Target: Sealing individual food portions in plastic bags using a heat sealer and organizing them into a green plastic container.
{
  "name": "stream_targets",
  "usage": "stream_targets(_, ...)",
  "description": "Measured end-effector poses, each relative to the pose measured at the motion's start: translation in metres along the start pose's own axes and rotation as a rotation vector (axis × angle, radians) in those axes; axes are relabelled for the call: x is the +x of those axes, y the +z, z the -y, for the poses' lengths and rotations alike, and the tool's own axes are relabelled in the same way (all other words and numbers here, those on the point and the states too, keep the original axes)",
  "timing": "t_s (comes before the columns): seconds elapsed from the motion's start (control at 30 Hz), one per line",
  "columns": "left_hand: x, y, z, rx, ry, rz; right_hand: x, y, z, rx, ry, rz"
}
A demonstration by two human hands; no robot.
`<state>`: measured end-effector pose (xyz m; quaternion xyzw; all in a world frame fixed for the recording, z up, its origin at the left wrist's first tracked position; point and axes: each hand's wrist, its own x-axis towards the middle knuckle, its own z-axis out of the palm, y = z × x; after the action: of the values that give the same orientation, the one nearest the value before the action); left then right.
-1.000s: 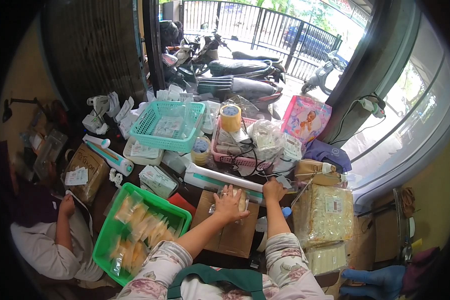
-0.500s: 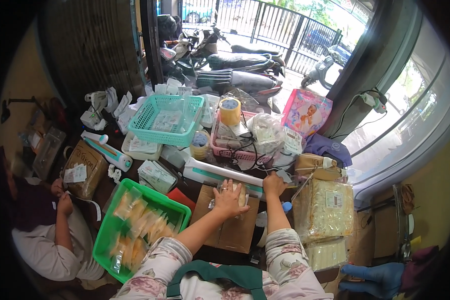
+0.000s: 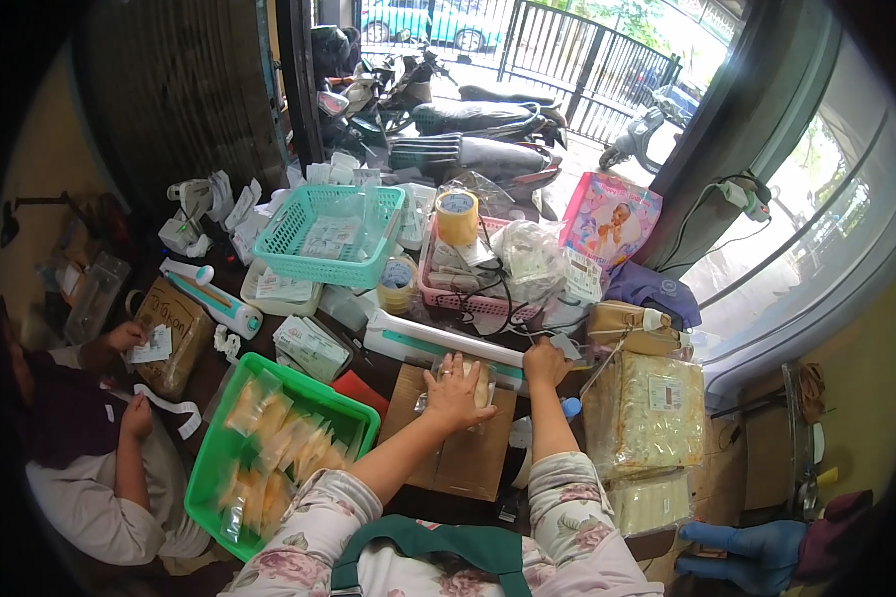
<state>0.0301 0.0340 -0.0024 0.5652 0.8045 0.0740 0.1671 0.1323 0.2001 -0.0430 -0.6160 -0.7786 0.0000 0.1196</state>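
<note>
In the head view, we see the left hand (image 3: pixel 455 396) laid palm down with its fingers spread over a small clear packet (image 3: pixel 484 384), presumably to steady it; the packet lies on the cardboard box (image 3: pixel 458 466), which seems to raise it toward the long white-and-teal bar device (image 3: pixel 423 343) just beyond; the right hand (image 3: pixel 546 365) is curled at that device's right end, perhaps bearing down, though we cannot tell whether it pinches or only presses; the green tray (image 3: pixel 207 505) of orange packets (image 3: pixel 304 448) sits beside the left forearm, probably for easy reach.
</note>
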Motion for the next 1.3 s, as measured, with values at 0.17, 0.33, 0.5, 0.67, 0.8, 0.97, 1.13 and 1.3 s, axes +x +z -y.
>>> stream_targets(0.17,0.0,0.001,0.0,-0.007,-0.006,-0.008,0.0,0.001,0.0,-0.009,0.001,0.006)
stream_targets(0.33,-0.001,0.0,-0.001,-0.022,-0.002,-0.005,0.0,0.005,-0.002,-0.015,-0.013,-0.022)
stream_targets(0.5,-0.001,0.0,-0.001,-0.018,-0.003,-0.004,0.001,0.007,-0.003,-0.017,-0.026,-0.035)
stream_targets(0.67,0.0,-0.001,0.001,-0.015,-0.008,0.003,0.0,0.004,0.001,-0.004,-0.028,-0.039)
stream_targets(0.8,0.0,-0.001,0.0,-0.023,-0.002,-0.001,0.0,0.002,0.0,0.002,-0.013,-0.037)
stream_targets(0.97,0.002,0.001,-0.002,-0.073,-0.002,-0.016,0.001,0.001,-0.003,-0.007,-0.003,-0.024)
stream_targets(1.13,0.006,0.019,0.01,-0.251,-0.122,-0.329,0.0,-0.01,0.002,0.008,0.012,0.066)
stream_targets(1.3,0.007,0.004,0.02,-0.37,-0.426,-0.223,0.003,-0.016,-0.001,0.035,0.011,0.099)
